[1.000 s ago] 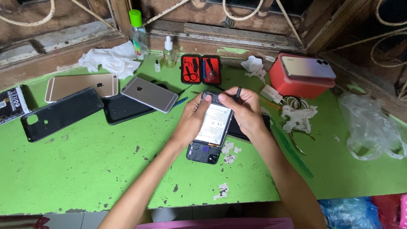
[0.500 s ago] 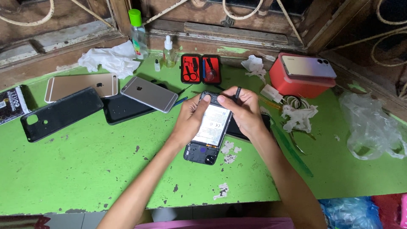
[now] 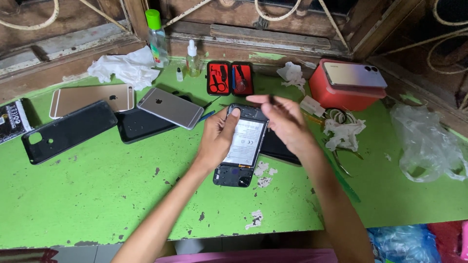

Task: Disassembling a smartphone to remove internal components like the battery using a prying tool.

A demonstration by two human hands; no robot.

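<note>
Opened phone [image 3: 242, 146] on table [image 3: 97, 204], centre, left hand [image 3: 218, 139] on its left edge, right hand [image 3: 285, 122] just above its right. Tool case [image 3: 230, 78] behind phone. Three phones and back cover [image 3: 68, 130] to left. Box [image 3: 341, 92] with phone [image 3: 354, 74] on top, right rear. Plastic bag [image 3: 429, 143] far right.

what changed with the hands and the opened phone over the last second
The right hand has lifted off the opened phone and now hovers above its top end, a small dark tool pinched in its fingers. The left hand still holds the phone's left edge. The phone stayed on the green table.
</note>
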